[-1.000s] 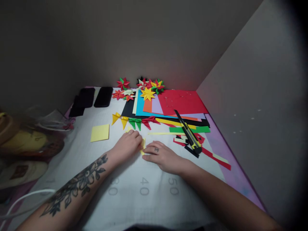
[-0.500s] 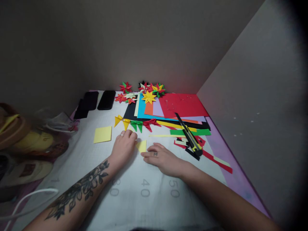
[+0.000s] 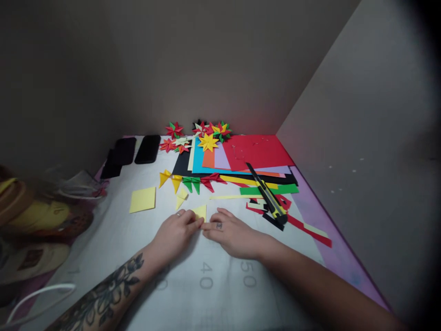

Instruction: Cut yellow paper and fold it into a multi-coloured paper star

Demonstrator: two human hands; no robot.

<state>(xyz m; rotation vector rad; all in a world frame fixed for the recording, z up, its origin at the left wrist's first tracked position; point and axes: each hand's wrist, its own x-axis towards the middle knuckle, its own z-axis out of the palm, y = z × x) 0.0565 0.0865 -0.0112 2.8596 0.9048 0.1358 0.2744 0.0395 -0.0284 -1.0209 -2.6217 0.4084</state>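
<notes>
A small folded yellow paper (image 3: 200,212) lies on the white cutting mat (image 3: 193,280) between my hands. My left hand (image 3: 176,232) pinches its left edge with curled fingers. From the right, my right hand (image 3: 230,232) presses its fingertips on the paper's lower corner. A small yellow folded piece (image 3: 180,198) lies just beyond my left hand. A row of folded yellow, green and red points (image 3: 189,180) lies farther back.
A yellow square sheet (image 3: 142,199) lies at left. Stacked coloured sheets (image 3: 241,158), a yellow-black utility knife (image 3: 267,192) and paper offcuts (image 3: 303,225) lie at right. Finished paper stars (image 3: 200,133) and two black phones (image 3: 136,149) rest by the back wall. Bags sit at far left.
Both hands slid nearer to me with the yellow paper. The small yellow piece that my left hand covered now shows beyond it.
</notes>
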